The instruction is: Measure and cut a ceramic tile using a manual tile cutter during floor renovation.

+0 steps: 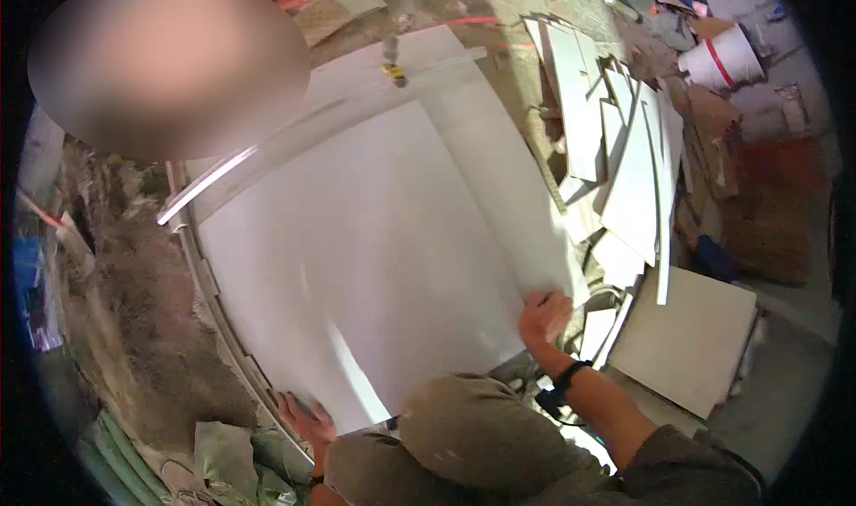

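A large white tile (357, 238) lies flat before my knees, on top of another pale sheet (499, 194) that shows along its right side. My left hand (308, 419) holds the tile's near left corner, its fingers curled at the edge. At the near right edge my right hand (545, 317) grips the tile, fingers bent over it; a small dark spot by them is too small to name. Across the far end runs a long metal bar (209, 185), with a small yellow and black part (393, 74) on it.
White tile offcuts (624, 158) are heaped on the right. A square beige tile (687, 337) lies nearer on that side. A white bucket with a red band (722, 58) sits far right. Green bags (227, 461) lie at the lower left. A blurred oval hides the upper left.
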Available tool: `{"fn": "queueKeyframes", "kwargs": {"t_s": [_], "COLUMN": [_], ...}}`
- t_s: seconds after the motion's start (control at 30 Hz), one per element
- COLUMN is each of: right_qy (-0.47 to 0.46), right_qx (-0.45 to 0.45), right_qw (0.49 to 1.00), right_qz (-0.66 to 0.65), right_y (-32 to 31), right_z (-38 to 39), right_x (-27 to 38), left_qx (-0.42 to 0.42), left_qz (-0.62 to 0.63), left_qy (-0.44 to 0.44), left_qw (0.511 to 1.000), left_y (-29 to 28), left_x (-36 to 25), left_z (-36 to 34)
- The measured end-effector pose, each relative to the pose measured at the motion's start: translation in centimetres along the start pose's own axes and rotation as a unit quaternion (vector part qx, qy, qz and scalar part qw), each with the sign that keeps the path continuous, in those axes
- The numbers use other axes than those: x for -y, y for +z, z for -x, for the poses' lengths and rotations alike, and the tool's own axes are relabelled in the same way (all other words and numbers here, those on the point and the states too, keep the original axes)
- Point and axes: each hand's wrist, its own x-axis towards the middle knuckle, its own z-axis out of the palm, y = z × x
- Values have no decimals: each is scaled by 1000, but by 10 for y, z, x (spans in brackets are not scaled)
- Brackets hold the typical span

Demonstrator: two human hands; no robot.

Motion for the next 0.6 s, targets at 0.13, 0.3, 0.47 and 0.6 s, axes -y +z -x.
{"fn": "queueKeyframes", "kwargs": {"t_s": [0.13, 0.3, 0.47, 0.6], "right_qy": [-64, -183, -191, -262], "right_qx": [-25, 73, 261, 311], "right_qw": [994, 944, 919, 909], "right_qz": [-82, -265, -225, -93], "right_y": [-13, -31, -63, -80], "right_z": [2, 22, 57, 60], "right_x": [-13, -59, -100, -99], "left_qx": [0, -84, 251, 164], "left_qz": [45, 9, 198, 615], "left_qy": [-5, 6, -419, -568], "left_qw": [999, 996, 850, 521], "left_y": [-15, -17, -45, -42], "left_x": [-14, -4, -51, -42], "left_z": [-7, 36, 81, 103]}}
